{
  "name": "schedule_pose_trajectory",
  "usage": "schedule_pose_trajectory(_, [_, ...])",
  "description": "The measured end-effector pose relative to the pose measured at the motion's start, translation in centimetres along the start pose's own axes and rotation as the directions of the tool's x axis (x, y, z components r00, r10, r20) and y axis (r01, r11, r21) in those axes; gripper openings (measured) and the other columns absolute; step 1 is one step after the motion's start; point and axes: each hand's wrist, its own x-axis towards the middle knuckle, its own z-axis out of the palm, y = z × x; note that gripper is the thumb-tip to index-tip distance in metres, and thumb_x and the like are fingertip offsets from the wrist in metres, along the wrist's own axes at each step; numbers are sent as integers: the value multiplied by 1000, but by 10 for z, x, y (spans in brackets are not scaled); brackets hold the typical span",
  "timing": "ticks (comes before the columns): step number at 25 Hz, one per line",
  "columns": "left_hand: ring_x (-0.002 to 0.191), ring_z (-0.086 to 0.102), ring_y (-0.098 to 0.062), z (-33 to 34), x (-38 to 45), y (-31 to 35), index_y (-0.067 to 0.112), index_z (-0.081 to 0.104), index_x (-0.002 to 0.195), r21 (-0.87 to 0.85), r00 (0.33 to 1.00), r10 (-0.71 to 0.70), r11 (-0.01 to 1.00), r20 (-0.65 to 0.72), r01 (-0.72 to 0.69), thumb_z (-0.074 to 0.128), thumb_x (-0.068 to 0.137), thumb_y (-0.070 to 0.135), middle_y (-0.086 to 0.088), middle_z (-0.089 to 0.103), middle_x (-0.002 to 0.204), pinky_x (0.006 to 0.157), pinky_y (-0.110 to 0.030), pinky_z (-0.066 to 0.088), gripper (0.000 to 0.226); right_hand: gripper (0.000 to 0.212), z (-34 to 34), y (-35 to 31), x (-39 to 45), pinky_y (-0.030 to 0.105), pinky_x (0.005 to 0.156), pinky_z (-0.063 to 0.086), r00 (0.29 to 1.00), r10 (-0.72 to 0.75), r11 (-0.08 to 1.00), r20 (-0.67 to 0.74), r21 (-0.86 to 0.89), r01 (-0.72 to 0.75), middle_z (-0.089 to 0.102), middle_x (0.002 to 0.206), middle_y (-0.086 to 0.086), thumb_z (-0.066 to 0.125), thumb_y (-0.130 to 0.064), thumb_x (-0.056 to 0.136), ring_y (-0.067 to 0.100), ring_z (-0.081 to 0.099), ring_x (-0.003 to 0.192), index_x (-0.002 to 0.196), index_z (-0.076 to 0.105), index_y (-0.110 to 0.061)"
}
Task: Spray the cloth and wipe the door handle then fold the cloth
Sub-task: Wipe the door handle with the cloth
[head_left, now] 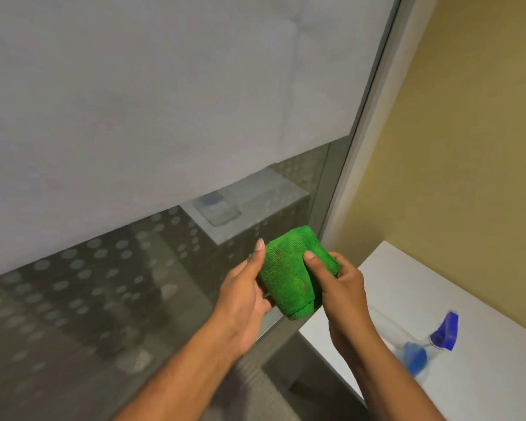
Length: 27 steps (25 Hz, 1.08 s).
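Note:
A green cloth (289, 271), folded into a thick pad, is held in the air between both hands in front of the glass wall. My left hand (245, 287) grips its left side with the thumb on top. My right hand (337, 278) pinches its right side, thumb pressed on the upper face. A clear spray bottle (413, 350) with blue liquid and a blue trigger head lies on its side on the white table (438, 284) at the lower right. No door handle is in view.
A frosted glass wall (134, 101) with a dotted clear band below fills the left and centre. Its grey metal frame (356, 141) runs up beside a yellow wall (468, 117). Grey carpet lies under the table edge.

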Motion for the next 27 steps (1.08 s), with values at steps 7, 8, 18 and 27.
schedule_pose_trajectory(7, [123, 72, -32, -67, -36, 31, 15, 73, 132, 37, 1000, -8, 999, 27, 7, 55, 97, 58, -13, 76, 131, 108, -59, 53, 59, 42, 45, -10, -32, 44, 89, 63, 922, 118, 991, 369, 23, -136, 80, 116, 21, 77, -32, 83, 28, 79, 96, 118, 71, -11])
schedule_pose_trajectory(8, [125, 71, -32, -74, -40, 35, 16, 73, 133, 44, 999, 7, 999, 34, -9, 52, 99, 60, -13, 75, 133, 109, -59, 53, 60, 38, 50, -11, -34, 40, 87, 65, 899, 133, 981, 418, 72, -179, 80, 117, 21, 74, -28, 86, 26, 80, 96, 119, 72, -9])
schedule_pose_trajectory(18, [124, 68, -20, -156, -112, 18, 6, 67, 139, -151, 947, 259, 945, -192, -289, 59, 101, 39, -11, 69, 140, 106, -32, 53, 51, 18, 167, 10, -127, 26, 62, 65, 536, 237, 809, 810, 141, -571, 81, 86, 13, 67, -21, 89, 15, 79, 72, 97, 65, -5])
schedule_pose_trajectory(27, [85, 79, -25, -221, -250, 30, 4, 72, 121, -26, 498, 433, 734, -751, -678, 62, 83, 56, -20, 80, 107, 72, -35, 66, 65, 24, 247, 37, -234, 27, 54, 48, 262, 256, 932, 931, -165, -322, 67, 73, 15, 81, -18, 88, 19, 59, 65, 82, 65, -2])
